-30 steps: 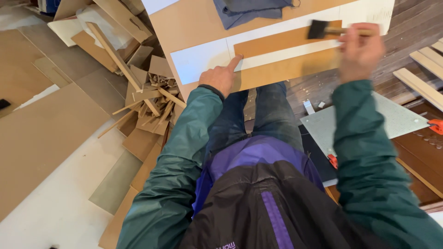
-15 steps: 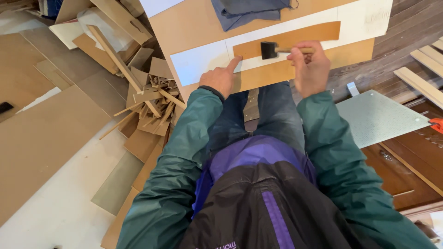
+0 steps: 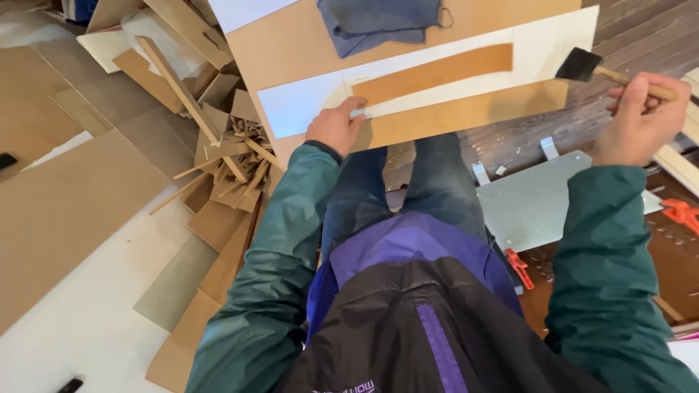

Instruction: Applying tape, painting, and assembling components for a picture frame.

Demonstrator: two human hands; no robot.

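My left hand [image 3: 336, 125] presses flat on the near edge of a white sheet [image 3: 298, 105] that lies on a brown board [image 3: 291, 44]. A darker brown strip [image 3: 433, 74] lies on the white sheet. My right hand [image 3: 639, 120] is off the board's right side and grips a foam brush [image 3: 582, 65] by its wooden handle, its black head just past the sheet's right corner. A blue-grey cloth [image 3: 378, 22] rests at the board's far edge.
A heap of cardboard scraps and thin wood strips [image 3: 226, 156] lies to the left. Large cardboard sheets [image 3: 65, 211] cover the left floor. A pale green-grey panel [image 3: 539, 204] and orange clamps [image 3: 677, 212] sit at the right on dark wooden flooring.
My right hand swept the brush from the right end leftwards over the brown strip, then back out past the board's right edge. My left hand stayed in place.
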